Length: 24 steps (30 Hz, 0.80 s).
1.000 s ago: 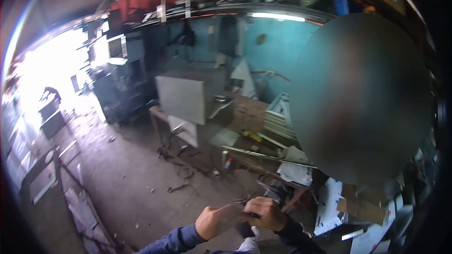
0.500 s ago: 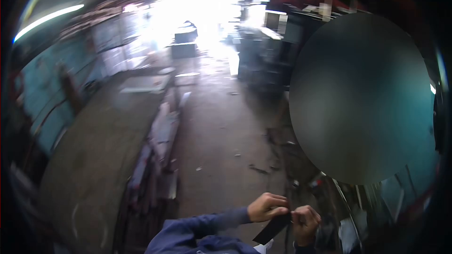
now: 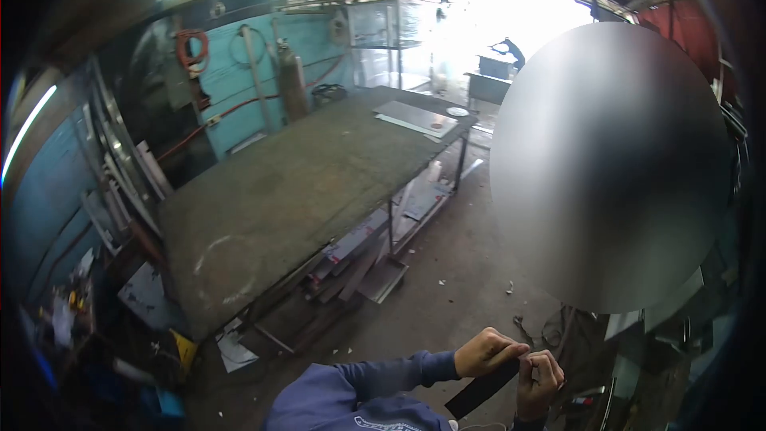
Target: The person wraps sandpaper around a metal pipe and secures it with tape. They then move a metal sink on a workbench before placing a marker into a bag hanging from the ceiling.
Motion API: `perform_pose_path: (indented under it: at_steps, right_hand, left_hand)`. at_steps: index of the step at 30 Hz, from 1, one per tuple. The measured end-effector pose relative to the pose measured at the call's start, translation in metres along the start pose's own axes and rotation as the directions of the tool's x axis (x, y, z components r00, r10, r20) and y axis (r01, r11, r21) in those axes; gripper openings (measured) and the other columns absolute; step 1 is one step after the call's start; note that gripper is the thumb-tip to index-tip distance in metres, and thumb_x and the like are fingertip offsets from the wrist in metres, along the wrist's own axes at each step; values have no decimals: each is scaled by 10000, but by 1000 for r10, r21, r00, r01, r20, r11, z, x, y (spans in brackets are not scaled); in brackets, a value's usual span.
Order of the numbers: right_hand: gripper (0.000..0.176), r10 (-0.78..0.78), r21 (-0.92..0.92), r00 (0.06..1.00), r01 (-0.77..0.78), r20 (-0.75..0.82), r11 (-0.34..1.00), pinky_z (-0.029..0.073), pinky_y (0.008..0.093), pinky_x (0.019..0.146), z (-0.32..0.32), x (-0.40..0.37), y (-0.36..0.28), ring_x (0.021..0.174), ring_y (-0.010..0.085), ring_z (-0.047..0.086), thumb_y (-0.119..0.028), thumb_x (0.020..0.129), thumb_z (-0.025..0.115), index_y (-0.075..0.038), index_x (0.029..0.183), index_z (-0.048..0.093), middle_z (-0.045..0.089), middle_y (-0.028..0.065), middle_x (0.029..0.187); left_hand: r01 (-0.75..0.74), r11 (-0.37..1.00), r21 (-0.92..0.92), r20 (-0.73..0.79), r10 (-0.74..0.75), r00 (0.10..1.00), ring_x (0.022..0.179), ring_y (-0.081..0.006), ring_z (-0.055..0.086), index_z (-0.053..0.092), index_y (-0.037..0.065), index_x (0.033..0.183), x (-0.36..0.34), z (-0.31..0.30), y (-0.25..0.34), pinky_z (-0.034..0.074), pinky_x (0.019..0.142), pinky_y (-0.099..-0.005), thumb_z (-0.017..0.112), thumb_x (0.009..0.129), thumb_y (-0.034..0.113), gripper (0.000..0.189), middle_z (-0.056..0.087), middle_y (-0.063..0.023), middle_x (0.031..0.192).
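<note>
Low in the head view, a flat black strip hangs slanting down and to the left from between my two hands. My left hand is closed, thumb and fingers pinched at the strip's upper end. Right beside it, my right hand has its fingers curled in at that same end, the fingertips of both hands nearly meeting. The strip's lower end overlaps the front of my blue top.
A long metal worktable stands to the left, with flat sheets at its far end and scrap lengths on a shelf beneath. A gas cylinder leans by the blue wall. A large blurred disc hides much of the right side.
The view has swung to the left, bringing the worktable and blue wall further into the frame. My hands still hold the black strip in much the same pose.
</note>
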State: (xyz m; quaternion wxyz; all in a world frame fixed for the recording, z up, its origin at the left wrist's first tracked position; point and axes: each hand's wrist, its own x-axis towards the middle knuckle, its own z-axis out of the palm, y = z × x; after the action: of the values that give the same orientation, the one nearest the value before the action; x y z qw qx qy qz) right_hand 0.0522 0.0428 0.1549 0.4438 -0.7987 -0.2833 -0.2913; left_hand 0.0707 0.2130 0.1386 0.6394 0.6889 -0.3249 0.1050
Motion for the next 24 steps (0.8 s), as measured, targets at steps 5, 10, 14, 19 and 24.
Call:
perform_pose_path:
  at_steps: [5, 10, 14, 19, 24]
  right_hand:
    - [248, 38, 144, 996, -49, 82, 988, 419, 332, 549, -30, 5, 24, 562, 237, 552, -106, 836, 692, -16, 699, 505, 541, 103, 636]
    - [225, 77, 380, 983, -136, 165, 915, 401, 279, 570, -48, 6, 57, 621, 113, 537, -53, 806, 715, 3, 709, 520, 551, 57, 666]
    - [201, 105, 480, 973, -194, 206, 856, 442, 291, 613, -54, 11, 72, 634, 151, 589, -81, 765, 766, 6, 706, 596, 584, 63, 642]
    - [270, 178, 340, 977, -208, 118, 917, 352, 257, 557, -52, 10, 85, 613, 79, 433, -99, 878, 688, -22, 702, 498, 471, 6, 648]
    - [231, 193, 357, 956, -263, 219, 896, 406, 239, 612, -39, 13, 104, 678, 83, 480, -175, 925, 653, -10, 799, 550, 517, 7, 731]
  left_hand:
    - [-56, 979, 195, -146, 86, 986, 645, -304, 681, 700, -49, 904, 9, 37, -9, 538, 601, -329, 581, 951, 126, 217, 687, -192, 765]
    - [-38, 933, 359, -200, 117, 973, 625, -309, 666, 688, -43, 873, 18, 67, -2, 536, 601, -330, 588, 941, 122, 205, 676, -148, 721]
    - [100, 914, 392, -190, -25, 981, 700, -305, 675, 681, -20, 921, 20, 77, 4, 530, 604, -325, 606, 929, 152, 188, 679, -142, 782]
    - [105, 800, 591, -369, 152, 917, 830, -298, 677, 537, 80, 1286, 19, 93, 3, 573, 685, -358, 685, 874, 271, 478, 649, -127, 1070]
    - [348, 746, 568, -437, -85, 895, 982, -301, 676, 325, 136, 1491, 6, 110, -13, 589, 818, -361, 782, 780, 316, 864, 622, -128, 1195]
